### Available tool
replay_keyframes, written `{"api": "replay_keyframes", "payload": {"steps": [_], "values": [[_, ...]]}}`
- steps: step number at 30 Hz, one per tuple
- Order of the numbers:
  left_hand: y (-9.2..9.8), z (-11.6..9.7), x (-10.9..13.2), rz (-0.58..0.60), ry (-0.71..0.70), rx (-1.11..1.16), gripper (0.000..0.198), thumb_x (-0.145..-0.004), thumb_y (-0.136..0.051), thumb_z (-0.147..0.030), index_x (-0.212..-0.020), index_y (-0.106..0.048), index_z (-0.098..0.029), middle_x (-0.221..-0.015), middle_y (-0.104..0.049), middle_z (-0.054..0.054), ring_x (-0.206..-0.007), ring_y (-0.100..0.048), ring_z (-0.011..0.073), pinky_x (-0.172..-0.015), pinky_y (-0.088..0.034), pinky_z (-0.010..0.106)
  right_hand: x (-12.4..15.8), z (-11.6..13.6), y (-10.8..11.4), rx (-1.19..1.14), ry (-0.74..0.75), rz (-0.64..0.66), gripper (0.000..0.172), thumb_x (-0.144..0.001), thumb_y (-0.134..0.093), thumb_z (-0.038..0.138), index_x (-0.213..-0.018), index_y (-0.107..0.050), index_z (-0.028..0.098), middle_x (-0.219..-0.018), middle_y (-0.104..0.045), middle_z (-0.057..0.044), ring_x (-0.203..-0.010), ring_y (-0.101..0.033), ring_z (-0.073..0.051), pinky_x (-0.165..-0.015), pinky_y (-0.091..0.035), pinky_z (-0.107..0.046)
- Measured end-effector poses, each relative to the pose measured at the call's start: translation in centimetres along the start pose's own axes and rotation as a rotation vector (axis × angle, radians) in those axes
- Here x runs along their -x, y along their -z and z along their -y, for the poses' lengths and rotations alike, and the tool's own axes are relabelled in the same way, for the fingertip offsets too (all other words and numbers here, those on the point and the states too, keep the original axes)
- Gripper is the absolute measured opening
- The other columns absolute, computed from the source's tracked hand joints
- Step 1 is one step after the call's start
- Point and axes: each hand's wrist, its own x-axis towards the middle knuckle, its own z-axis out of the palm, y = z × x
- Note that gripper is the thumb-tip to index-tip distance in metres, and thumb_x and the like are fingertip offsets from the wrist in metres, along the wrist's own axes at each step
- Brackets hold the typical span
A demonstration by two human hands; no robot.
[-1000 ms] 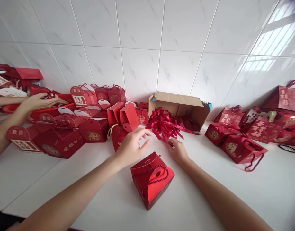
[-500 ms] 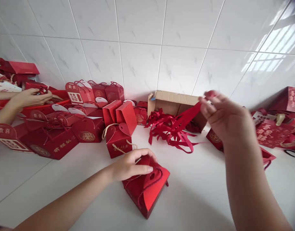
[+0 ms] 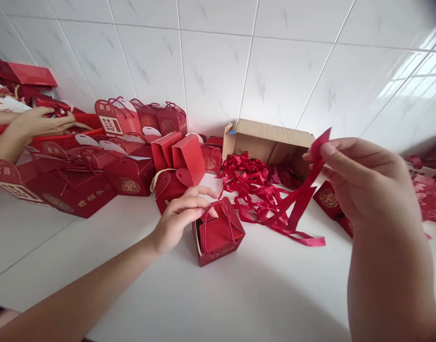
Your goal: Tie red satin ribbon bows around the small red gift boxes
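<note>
A small red gift box (image 3: pixel 220 233) with a cord handle stands upright on the white counter (image 3: pixel 260 294). My left hand (image 3: pixel 178 216) grips its top edge by the handle cords. My right hand (image 3: pixel 364 178) is raised at the right, pinching one end of a red ribbon (image 3: pixel 303 194) between thumb and fingers. The ribbon hangs down to a loose pile of red ribbons (image 3: pixel 257 187) spilling out of an open cardboard box (image 3: pixel 271 140) against the tiled wall.
Many red gift boxes (image 3: pixel 97 175) are heaped along the wall at the left, where another person's hands (image 3: pixel 36 123) handle some. More red boxes (image 3: pixel 332 202) lie at the right behind my arm.
My right hand has lifted a ribbon out of the pile and drawn it up toward me. My left hand has stood the fallen gift box upright and holds its top.
</note>
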Motion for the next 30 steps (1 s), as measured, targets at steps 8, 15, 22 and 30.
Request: {"api": "replay_keyframes", "payload": {"steps": [8,15,22,30], "values": [[-0.7,-0.5,1.2,-0.064,-0.301,-0.294,0.018,-0.078,-0.051,-0.026,-0.092,-0.063,-0.024,-0.106,-0.057,0.008,-0.107,-0.049,0.0243,-0.097,-0.042,0.044,0.6,-1.7,-1.9,0.31,-0.176,0.507,0.027,-0.08,-0.062,0.043,-0.084,-0.07,0.018,-0.071,-0.064,-0.003,-0.061,-0.054,-0.013,-0.052,-0.043,-0.023],[-1.8,0.4,0.9,0.011,-0.05,-0.512,0.026,-0.074,-0.054,-0.024,-0.099,-0.048,-0.021,-0.107,-0.054,0.006,-0.107,-0.044,0.0239,-0.096,-0.036,0.042,1.2,-4.0,-4.5,0.408,-0.228,0.737,0.021,-0.084,-0.055,0.036,-0.092,-0.065,0.019,-0.067,-0.059,0.001,-0.055,-0.048,-0.01,-0.049,-0.037,-0.021],[-2.0,0.9,0.8,-0.016,-0.017,-0.472,0.026,-0.077,-0.055,-0.029,-0.098,-0.044,-0.02,-0.105,-0.053,0.007,-0.102,-0.048,0.0223,-0.093,-0.038,0.041,1.9,-4.5,-5.3,0.387,-0.306,0.839,0.017,-0.085,-0.052,0.036,-0.088,-0.057,0.019,-0.06,-0.044,0.005,-0.049,-0.034,-0.007,-0.045,-0.028,-0.019],[-2.2,0.5,0.6,-0.05,0.101,-0.354,0.022,-0.078,-0.057,-0.032,-0.095,-0.048,-0.02,-0.1,-0.056,0.005,-0.097,-0.053,0.0206,-0.089,-0.042,0.038,2.1,-3.8,-5.6,0.169,-0.437,0.972,0.022,-0.087,-0.051,0.039,-0.097,-0.052,0.02,-0.058,-0.036,0.007,-0.05,-0.028,-0.007,-0.047,-0.023,-0.02]]}}
